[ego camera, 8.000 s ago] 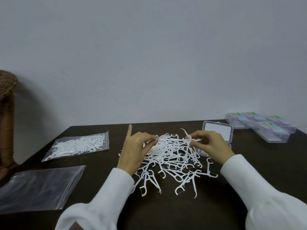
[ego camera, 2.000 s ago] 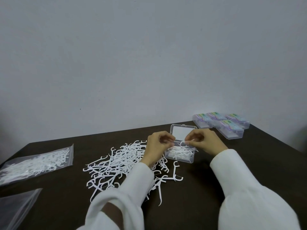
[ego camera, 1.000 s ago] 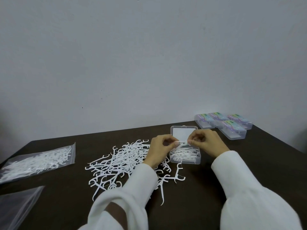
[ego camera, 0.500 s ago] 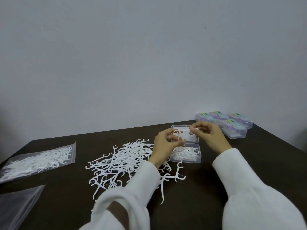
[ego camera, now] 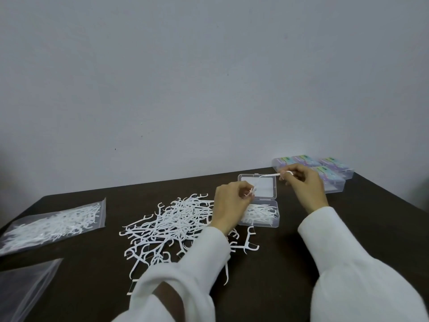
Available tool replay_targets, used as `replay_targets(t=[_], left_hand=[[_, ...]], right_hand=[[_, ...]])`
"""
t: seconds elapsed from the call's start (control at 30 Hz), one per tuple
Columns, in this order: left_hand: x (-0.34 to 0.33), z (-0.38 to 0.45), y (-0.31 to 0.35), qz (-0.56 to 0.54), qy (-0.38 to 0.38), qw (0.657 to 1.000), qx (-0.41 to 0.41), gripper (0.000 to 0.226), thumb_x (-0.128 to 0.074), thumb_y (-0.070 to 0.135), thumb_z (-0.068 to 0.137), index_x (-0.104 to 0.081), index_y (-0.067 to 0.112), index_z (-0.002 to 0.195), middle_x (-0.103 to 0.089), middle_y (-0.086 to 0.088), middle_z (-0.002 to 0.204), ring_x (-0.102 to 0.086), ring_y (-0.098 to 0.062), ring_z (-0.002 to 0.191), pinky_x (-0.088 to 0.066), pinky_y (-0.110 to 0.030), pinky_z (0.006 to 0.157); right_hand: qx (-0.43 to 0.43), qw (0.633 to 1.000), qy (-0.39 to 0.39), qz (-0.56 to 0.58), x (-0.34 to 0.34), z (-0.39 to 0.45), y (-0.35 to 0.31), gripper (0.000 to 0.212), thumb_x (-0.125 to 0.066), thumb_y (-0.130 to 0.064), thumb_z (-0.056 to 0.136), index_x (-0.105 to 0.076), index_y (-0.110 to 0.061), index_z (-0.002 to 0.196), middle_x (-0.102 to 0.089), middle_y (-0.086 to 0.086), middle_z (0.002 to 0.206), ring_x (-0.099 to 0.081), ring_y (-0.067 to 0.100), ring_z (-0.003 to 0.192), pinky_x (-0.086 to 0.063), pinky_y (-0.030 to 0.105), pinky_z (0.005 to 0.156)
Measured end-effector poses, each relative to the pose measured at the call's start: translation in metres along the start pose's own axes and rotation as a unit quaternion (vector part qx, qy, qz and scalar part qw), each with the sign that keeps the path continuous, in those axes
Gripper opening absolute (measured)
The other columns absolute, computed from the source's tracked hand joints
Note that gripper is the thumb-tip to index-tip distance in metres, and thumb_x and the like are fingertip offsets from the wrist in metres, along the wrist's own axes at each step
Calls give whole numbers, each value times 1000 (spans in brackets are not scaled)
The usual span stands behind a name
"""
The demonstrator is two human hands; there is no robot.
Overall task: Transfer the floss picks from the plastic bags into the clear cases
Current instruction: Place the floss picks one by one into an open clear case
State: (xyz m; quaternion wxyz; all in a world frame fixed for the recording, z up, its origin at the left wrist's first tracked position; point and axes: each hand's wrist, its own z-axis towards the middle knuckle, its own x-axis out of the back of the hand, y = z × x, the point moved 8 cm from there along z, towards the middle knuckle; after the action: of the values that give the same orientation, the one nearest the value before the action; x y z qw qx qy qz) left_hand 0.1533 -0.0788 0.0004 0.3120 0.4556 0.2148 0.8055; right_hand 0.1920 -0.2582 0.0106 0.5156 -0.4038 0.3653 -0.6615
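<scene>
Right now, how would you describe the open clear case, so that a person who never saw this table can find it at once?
On the dark table, look right of the loose pile of floss picks, between the two hands. The open case lies there, its lid flipped back toward the wall and white picks inside. The closed cases behind it carry coloured labels; this one alone is open.

Both arms in white sleeves reach forward. The left hand (ego camera: pixel 228 205) is raised with fingers curled, pinching a floss pick at the fingertips. The right hand (ego camera: pixel 304 184) is farther forward and higher, its fingers pinching another pick.
</scene>
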Motion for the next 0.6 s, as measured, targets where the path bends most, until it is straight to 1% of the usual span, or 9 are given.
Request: replay_targets(t=[0.1,0.13,0.17,0.23,0.33,0.37,0.43,0.53,0.6], left_hand=[[-11,-2,4,93,-40,995,-9,27,-68,17,84,-66,23,110,-71,8,91,-63,-6,89,-38,-29,101],[-13,-3,3,109,-53,993,-3,31,-68,16,83,-64,24,113,-71,8,92,-62,-7,93,-34,-31,103],[-14,-4,2,115,-64,991,5,36,-68,15,82,-61,23,116,-70,8,93,-62,-9,96,-33,-32,103],[-16,-3,0,103,-79,991,21,45,-72,12,78,-58,21,120,-71,6,95,-63,-14,96,-41,-35,98],[-14,0,-4,28,-77,995,63,55,-75,1,73,-55,16,122,-66,2,93,-64,-17,88,-53,-35,86],[-12,0,-6,-2,-72,994,77,56,-74,-4,71,-54,14,121,-64,-1,93,-64,-16,85,-55,-32,81],[-10,0,-10,-46,-69,992,98,54,-73,-10,70,-54,10,116,-61,-8,95,-62,-16,80,-55,-23,71],[-8,-2,-13,-66,-59,990,109,47,-72,-11,71,-55,10,110,-61,-9,94,-59,-13,73,-50,-14,61],[-7,-3,-13,-72,-46,991,107,45,-74,-9,70,-56,10,107,-61,-8,92,-58,-11,69,-49,-12,60]], right_hand=[[-4,1000,4,-9,0,0,2,10,-58,-12,89,-62,-20,85,-65,5,90,-59,16,83,-44,19,70],[-6,1000,2,-15,-1,0,2,10,-58,-11,89,-61,-20,85,-65,5,90,-59,17,84,-44,21,72],[-8,1000,-4,-20,-2,-1,2,9,-58,-11,89,-62,-18,86,-64,5,90,-58,18,85,-44,23,75],[-11,999,-32,-34,-7,-1,1,6,-60,-10,88,-63,-15,88,-64,3,88,-58,17,85,-43,23,76],[-12,990,-94,-108,-17,-4,5,7,-65,-10,84,-65,-17,85,-64,1,88,-57,11,81,-44,18,72],[-14,983,-111,-145,-20,-5,8,9,-67,-12,82,-64,-20,81,-65,0,88,-57,9,80,-47,21,74],[-20,970,-143,-196,-24,-8,12,15,-70,-16,80,-63,-28,73,-66,-4,85,-60,6,80,-51,32,84],[-24,952,-208,-225,-34,-14,15,17,-71,-19,79,-64,-33,72,-68,-8,82,-63,8,83,-48,41,95],[-3,941,-220,-259,-38,-14,16,15,-70,-23,81,-64,-35,73,-66,-11,83,-62,9,87,-43,47,99]])
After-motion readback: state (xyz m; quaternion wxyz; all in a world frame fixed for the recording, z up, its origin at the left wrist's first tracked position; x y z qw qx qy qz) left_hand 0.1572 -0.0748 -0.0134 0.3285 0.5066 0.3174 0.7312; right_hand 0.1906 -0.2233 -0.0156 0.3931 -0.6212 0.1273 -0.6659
